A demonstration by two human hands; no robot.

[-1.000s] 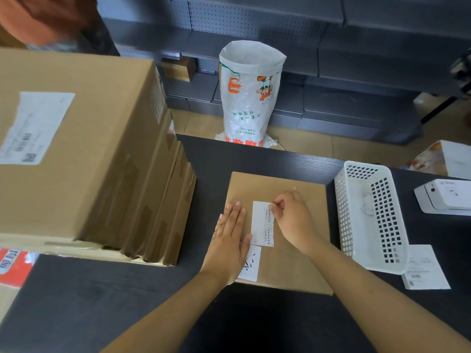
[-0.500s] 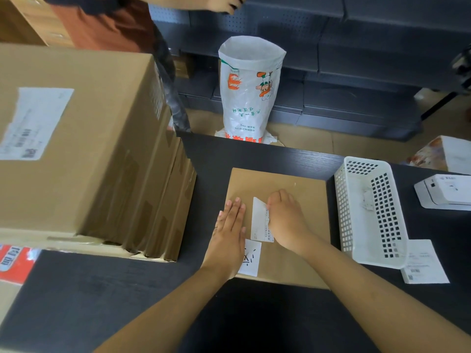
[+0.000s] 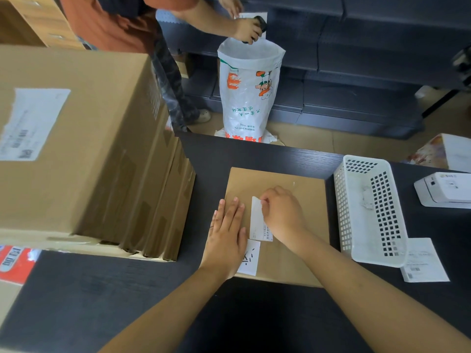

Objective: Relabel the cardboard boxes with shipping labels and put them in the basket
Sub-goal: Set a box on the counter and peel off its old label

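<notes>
A flat cardboard box (image 3: 300,250) lies on the black table in front of me. A white shipping label (image 3: 257,221) sits on its top, with its right side lifted. My right hand (image 3: 281,212) pinches the label's upper edge with curled fingers. My left hand (image 3: 225,238) presses flat on the box's left part, fingers straight, just left of the label. A second small white sticker (image 3: 249,258) with handwriting lies below the label, partly under my left hand. The white perforated basket (image 3: 382,215) stands right of the box.
A tall stack of large cardboard boxes (image 3: 76,154) fills the left side. A loose label sheet (image 3: 424,261) lies by the basket, and a white printer (image 3: 446,189) sits at far right. Beyond the table another person (image 3: 122,24) reaches into a white sack (image 3: 251,90).
My right hand has drawn the label's right side up and leftward, so less of the label shows. The other person has come into view behind the table, at the sack.
</notes>
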